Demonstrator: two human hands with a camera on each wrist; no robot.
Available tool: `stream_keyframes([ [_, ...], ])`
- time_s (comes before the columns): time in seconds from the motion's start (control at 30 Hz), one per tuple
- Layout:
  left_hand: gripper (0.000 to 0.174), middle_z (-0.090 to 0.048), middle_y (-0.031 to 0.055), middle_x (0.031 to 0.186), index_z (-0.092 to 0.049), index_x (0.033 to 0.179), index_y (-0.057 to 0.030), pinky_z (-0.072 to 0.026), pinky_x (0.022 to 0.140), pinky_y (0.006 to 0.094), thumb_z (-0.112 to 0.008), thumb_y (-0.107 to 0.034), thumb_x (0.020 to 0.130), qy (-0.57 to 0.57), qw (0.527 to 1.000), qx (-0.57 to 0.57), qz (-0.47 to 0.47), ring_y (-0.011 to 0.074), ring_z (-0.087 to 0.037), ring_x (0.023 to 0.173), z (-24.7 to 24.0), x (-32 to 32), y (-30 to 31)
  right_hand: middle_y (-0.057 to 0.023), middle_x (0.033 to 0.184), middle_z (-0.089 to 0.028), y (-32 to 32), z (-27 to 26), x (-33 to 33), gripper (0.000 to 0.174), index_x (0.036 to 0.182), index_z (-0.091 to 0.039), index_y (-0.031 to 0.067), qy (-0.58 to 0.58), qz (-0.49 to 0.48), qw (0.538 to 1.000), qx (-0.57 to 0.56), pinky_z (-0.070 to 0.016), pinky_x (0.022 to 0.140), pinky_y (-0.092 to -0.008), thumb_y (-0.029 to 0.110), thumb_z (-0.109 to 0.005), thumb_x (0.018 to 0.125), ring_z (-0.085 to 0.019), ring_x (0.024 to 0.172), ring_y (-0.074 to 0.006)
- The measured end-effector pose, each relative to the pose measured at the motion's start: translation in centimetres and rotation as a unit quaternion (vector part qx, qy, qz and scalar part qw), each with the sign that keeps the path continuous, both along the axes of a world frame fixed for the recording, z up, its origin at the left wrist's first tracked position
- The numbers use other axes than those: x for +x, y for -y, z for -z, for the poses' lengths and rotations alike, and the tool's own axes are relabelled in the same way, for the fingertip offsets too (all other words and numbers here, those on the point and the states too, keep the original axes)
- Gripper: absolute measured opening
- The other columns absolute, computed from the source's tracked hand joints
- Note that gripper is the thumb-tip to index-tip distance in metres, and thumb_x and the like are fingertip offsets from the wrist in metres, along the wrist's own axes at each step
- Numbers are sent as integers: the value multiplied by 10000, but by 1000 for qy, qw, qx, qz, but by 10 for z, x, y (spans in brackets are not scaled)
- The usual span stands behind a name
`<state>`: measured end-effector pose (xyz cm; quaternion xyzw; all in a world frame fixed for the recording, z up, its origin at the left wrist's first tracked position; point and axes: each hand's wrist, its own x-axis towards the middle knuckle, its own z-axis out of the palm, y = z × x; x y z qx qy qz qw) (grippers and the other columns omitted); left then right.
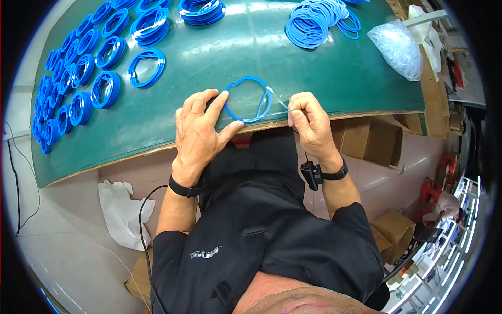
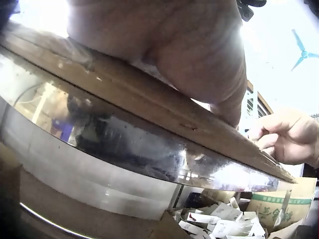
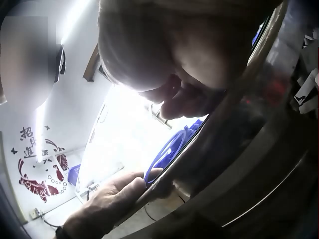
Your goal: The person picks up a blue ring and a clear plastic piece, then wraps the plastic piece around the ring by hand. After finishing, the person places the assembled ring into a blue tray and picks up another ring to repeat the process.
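Here, right hand [image 1: 312,124] pinches strip [image 1: 277,113] at blue ring [image 1: 251,78]; wall [image 3: 27,133]: "招".

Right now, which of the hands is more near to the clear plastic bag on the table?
The right hand: the clear plastic bag lies ahead and to its right. The left hand, touching the blue ring, is farther away, to the left.

blue ring [image 1: 228,106] | thin, dented loop | flat on green tabletop [image 1: 209,68]

overhead view, two low wrist views
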<state>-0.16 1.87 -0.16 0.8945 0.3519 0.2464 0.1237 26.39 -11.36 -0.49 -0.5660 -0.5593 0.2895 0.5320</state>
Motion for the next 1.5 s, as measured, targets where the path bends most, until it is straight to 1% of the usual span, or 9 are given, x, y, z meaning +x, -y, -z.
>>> stream_keyframes([
  [0.1,691,-671,37,1465,-776,1416,-130,-470,1073,471,-973,-448,835,-1,1000,7,0,290,-602,1380,2,0,0,-50,1150,-582,10,-2,2,123,1094,-608,38,-50,-2,998,-24,-508,775,-256,108,-621,1195,-586,865,-87],
  [0.27,659,-674,40,1464,-777,1408,-130,-464,1074,474,-956,-447,858,-6,999,27,-18,293,-602,1384,7,4,4,-55,1158,-579,17,0,3,119,1105,-604,40,-61,-9,998,-27,-509,781,-262,115,-618,1196,-594,870,-97],
  [0.5,623,-690,73,1469,-777,1429,-130,-473,1108,481,-939,-392,888,-4,999,27,-36,318,-622,1385,5,7,10,-66,1173,-582,37,-6,24,118,1114,-609,43,-190,-9,981,-36,-523,839,-281,125,-606,1200,-608,885,-102],
  [0.9,676,-680,100,1499,-756,1465,-112,-462,1143,502,-959,-345,863,-5,1000,14,-26,335,-611,1430,11,5,7,-37,1080,-618,48,-35,99,114,1118,-621,37,-148,101,983,-27,-525,838,-277,122,-619,1194,-617,872,-109],
  [1.03,674,-678,99,1505,-756,1462,-106,-461,1141,504,-962,-330,861,-10,999,10,-33,332,-608,1436,11,5,7,-19,948,-672,35,-54,172,132,1126,-660,36,-33,226,973,13,-535,830,-283,143,-627,1195,-639,862,-112],
  [1.17,673,-676,97,1511,-757,1459,-103,-459,1142,506,-962,-326,858,-9,999,7,-34,330,-605,1443,12,4,7,-30,895,-719,16,-82,260,175,1108,-683,31,62,407,907,82,-562,812,-309,177,-636,1190,-688,854,-129],
  [1.3,677,-675,98,1511,-758,1454,-103,-456,1143,506,-966,-325,849,-10,999,-4,-39,330,-603,1445,12,5,7,-70,893,-749,-9,-89,345,186,1073,-694,20,88,512,839,163,-588,817,-366,176,-648,1164,-730,851,-179],
  [1.4,690,-674,97,1513,-759,1449,-105,-454,1146,506,-974,-328,832,-13,999,-16,-44,334,-599,1448,11,5,8,-135,960,-786,-17,-70,397,171,1056,-708,18,424,567,688,161,-603,883,-456,175,-673,1114,-765,915,-288],
  [1.5,697,-675,99,1509,-761,1445,-106,-453,1147,505,-978,-329,822,-17,999,-16,-44,337,-600,1444,10,5,7,-166,1019,-788,-29,-48,398,170,1061,-716,28,525,512,674,90,-592,936,-503,194,-685,1085,-757,985,-353],
])
